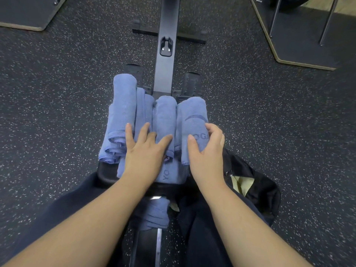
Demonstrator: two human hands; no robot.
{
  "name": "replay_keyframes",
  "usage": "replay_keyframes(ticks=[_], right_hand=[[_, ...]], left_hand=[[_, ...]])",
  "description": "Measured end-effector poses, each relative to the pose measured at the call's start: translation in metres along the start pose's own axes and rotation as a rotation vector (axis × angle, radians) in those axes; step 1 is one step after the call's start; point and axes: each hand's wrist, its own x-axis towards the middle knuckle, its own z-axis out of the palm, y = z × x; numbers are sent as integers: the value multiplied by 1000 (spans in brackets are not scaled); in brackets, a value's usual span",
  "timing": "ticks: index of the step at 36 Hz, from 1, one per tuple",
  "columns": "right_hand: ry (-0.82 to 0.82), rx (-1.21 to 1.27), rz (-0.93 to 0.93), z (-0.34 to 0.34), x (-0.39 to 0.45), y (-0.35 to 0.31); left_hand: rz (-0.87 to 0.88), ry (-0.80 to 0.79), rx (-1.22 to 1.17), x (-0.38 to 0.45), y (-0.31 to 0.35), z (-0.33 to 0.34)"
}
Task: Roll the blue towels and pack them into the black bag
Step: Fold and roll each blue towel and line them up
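The rightmost rolled blue towel point(192, 120) bore dark letters reading "OGA", its first letter covered by the right hand point(207, 149). A flat towel point(169, 174) beneath showed "YO", upside down.

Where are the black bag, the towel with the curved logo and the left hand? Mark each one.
black bag point(258, 182), head view, on its dark fabric beside the opening.
towel with the curved logo point(192, 112), head view, on its upper rolled face.
left hand point(146, 151), head view, on its back.
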Motion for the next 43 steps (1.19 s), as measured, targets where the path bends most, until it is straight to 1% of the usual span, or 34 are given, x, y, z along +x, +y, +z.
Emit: replay_keyframes(ticks=[5,9,11,13,15,18,19,21,23,24,28,32,35,39,43], right_hand=[[1,-18,-7,1,0,0],[-14,-35,-9,3,-2,0],[-21,-37,-22,4,-2,0],[-30,-49,-27,6,-1,-1],[-35,-68,-37,8,-1,-4],[-49,-111,-55,11,1,-7],[-55,-130,-59,12,2,-8],[-58,-161,-76,17,5,-10],[-67,-202,-89,23,9,-13],[-77,-228,-94,27,12,-14],[-121,-289,-112,42,22,-21],[-83,-323,-118,54,31,-31],[-55,-352,-99,63,36,-39],[-55,-435,-114,77,37,-46],[-28,-487,-109,87,36,-50]], left_hand=[[-27,16,-8,1,1,-1],[1,3,-46,0,-2,-2],[32,32,-90,0,-7,-7],[29,96,-155,2,-14,-16],[-26,163,-233,4,-24,-21],[-148,194,-295,7,-40,-27],[-187,178,-323,8,-45,-28],[-250,97,-376,9,-53,-27],[-278,37,-416,9,-58,-24],[-275,33,-449,9,-61,-22],[-234,93,-635,10,-66,-20],[-283,133,-785,11,-70,-17],[-378,115,-880,13,-70,-13],[-489,91,-910,18,-71,-10],[-537,49,-779,22,-67,-18]])
